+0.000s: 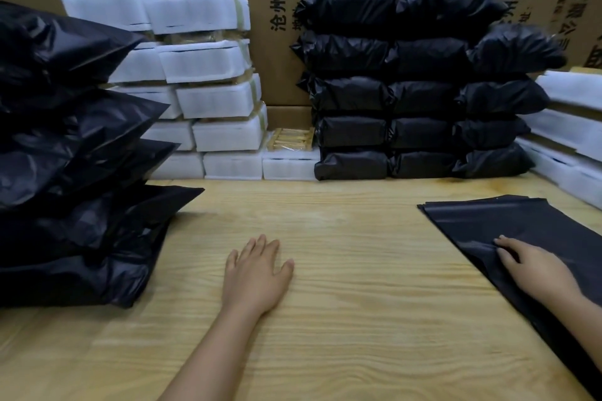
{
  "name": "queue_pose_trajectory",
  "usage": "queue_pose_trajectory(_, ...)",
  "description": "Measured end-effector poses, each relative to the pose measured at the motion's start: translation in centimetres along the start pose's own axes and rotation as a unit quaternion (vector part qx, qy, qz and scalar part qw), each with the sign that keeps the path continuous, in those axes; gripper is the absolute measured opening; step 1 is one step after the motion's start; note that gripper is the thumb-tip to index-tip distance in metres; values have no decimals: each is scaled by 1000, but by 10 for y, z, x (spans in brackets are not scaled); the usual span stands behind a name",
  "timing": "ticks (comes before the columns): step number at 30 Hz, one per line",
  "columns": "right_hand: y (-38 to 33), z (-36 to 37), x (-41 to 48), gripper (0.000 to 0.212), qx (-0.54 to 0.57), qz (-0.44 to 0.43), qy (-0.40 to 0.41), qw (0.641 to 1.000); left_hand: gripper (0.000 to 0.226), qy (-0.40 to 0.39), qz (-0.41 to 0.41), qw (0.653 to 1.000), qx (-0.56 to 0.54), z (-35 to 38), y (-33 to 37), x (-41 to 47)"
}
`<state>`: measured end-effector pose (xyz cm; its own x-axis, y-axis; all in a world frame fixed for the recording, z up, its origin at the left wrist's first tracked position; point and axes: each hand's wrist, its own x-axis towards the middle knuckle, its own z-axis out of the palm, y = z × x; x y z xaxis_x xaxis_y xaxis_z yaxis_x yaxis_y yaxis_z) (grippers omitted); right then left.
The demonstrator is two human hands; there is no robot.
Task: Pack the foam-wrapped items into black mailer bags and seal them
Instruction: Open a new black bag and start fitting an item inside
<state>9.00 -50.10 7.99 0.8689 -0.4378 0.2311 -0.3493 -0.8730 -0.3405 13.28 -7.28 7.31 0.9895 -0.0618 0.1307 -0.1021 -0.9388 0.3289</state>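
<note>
Mailer bags [521, 221], flat and black, lie in a thin stack on the right side of the wooden table [358, 286], set at an angle so that one corner points toward the far edge. The right hand [534, 267] rests on top of this stack near its left border, fingers fairly straight and pressed onto the uppermost bag, which wrinkles a little under the fingertips. The left hand [257, 273] is well apart from the bags, lying palm down on bare wood near the middle of the table, fingers spread and holding nothing.

Foam-wrapped items [208, 91] stand in a tall white pile at the back left, far beyond both hands; more white foam pieces [570, 127] are stacked along the right edge, just behind the flat bags. Between these, filled black bags [407, 91] are stacked in neat rows against cardboard boxes [280, 42] printed with black characters. Another heap of filled black bags [65, 156] rises at the left of the table, near the left hand's side.
</note>
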Motion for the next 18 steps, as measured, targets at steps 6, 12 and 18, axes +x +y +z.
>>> queue_pose_trajectory(6, -11, -7, -9, 16, 6, 9, 72, 997, 56, 0, 6, 1000, -17, -2, -1, -2)
queue_pose_trajectory(12, -24, -14, -18, 9, -13, -101, 107, 989, 56, 6, 5, 1000, -24, -1, 0, -2)
queue_pose_trajectory(18, -95, -3, -29, 8, -84, -295, -34, 951, 56, 14, 1, 1000, -26, 1, -1, 1)
